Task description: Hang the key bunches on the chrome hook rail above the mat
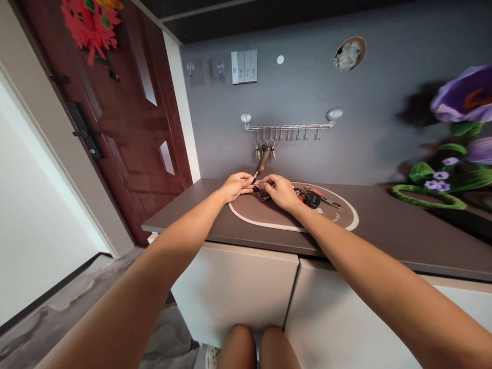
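Observation:
Over the oval mat on the counter, my two hands are close together. My left hand is closed in a pinch on a small key with a dark head. My right hand is bent, thumb and fingertips pressed together just to its right; what they grip is too small to make out. Dark small items lie under the fingers. Beside my right wrist is a pile of keys with black and red pieces. Behind, key rings and a brown strap hang from a clear hook rack.
A grey counter runs above white cabinet doors. Purple artificial flowers with a green base stand at the right. A dark red door is at the left. Clear wall hooks are on the back panel.

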Available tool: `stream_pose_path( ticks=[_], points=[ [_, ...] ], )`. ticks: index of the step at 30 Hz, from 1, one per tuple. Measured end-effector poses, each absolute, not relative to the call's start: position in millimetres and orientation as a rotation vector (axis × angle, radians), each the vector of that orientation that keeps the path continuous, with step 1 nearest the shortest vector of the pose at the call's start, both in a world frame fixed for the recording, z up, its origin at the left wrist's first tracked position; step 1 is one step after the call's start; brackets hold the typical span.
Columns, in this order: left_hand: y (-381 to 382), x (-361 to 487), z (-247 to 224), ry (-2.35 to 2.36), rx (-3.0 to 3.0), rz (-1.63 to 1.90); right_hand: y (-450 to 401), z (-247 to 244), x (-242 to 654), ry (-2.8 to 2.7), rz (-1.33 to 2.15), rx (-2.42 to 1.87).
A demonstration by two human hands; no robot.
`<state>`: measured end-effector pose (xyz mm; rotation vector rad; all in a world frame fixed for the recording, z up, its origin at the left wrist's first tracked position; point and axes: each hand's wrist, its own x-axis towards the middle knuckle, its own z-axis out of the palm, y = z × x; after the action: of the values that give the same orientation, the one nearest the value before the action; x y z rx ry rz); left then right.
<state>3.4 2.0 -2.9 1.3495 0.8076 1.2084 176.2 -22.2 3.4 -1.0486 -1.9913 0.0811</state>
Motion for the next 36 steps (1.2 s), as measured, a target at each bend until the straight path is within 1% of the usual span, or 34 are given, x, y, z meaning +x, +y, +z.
stream_pose_path(
  ticks=[10,19,30,36],
  points=[
    [3,9,-3,0.569,1.325,1.214,-23,4,173,-2.023,0.139,-0.994],
    [1,12,-2,0.558,1.333,1.185,-18,0,173,-1.968,0.388,-0.952],
    [2,13,-3,0.537,1.318,1.195,-9,-4,172,-1.745,0.693,-0.867],
    [1,14,-5,0.538,1.330,1.198,-10,0,173,-1.669,0.675,-0.882]
  ],
)
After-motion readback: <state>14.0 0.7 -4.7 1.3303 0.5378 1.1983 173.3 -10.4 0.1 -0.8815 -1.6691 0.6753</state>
